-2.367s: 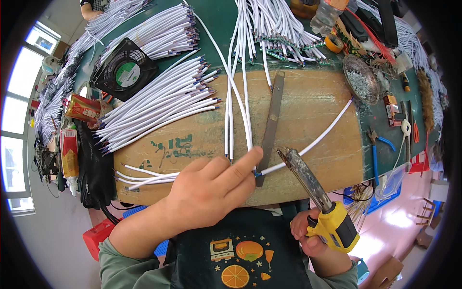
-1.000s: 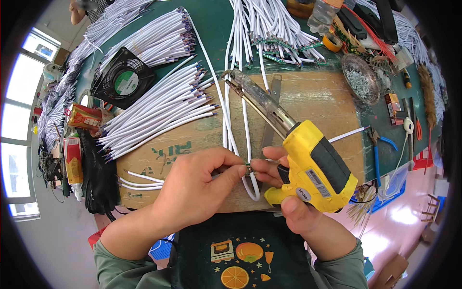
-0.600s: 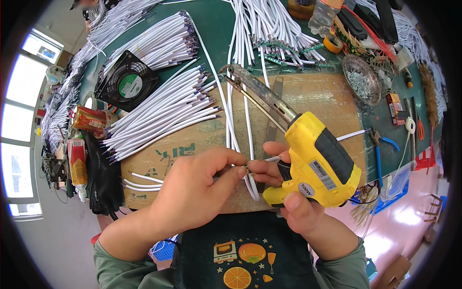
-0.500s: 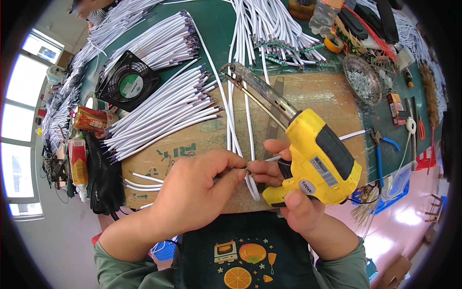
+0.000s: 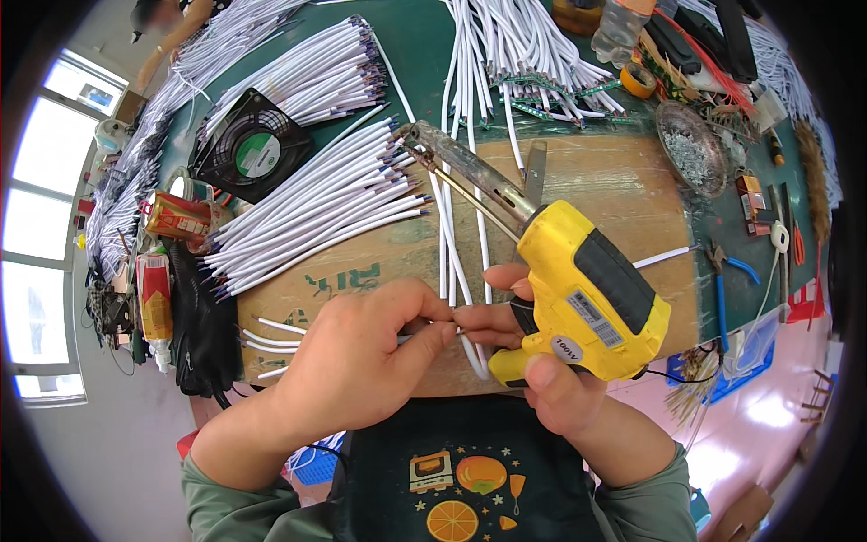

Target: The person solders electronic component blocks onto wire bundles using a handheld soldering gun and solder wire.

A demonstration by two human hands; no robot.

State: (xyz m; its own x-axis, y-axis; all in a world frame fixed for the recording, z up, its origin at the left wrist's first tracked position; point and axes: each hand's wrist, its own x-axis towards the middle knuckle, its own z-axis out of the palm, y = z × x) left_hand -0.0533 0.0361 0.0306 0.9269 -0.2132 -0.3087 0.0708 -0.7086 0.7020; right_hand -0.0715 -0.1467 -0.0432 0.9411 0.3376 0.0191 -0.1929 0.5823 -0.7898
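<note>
A yellow-and-black soldering gun (image 5: 589, 282) rests in my right hand (image 5: 567, 402), its metal barrel slanting up to the left over the board. That hand's thumb and fingers wrap round the gun's handle. Its forward fingertips meet those of my left hand (image 5: 366, 361) near the board's front edge. My left thumb and index finger are pinched together at the end of a white cable (image 5: 475, 358), which bends just beside the fingertips. The exact tip between the fingers is hidden. More white cables (image 5: 449, 244) run away from me under the gun.
A brown board (image 5: 596, 172) lies on the green table (image 5: 316, 23). Bundles of white cables (image 5: 316, 208) and a black fan (image 5: 255, 149) stand left. To the right are a metal dish of pale bits (image 5: 691, 149), blue-handled pliers (image 5: 720, 289) and orange tape (image 5: 638, 79).
The soldering gun has shifted slightly left over the board, and my fingertips have moved a little left with it. Both hands keep their hold. A person at the far left has moved an arm.
</note>
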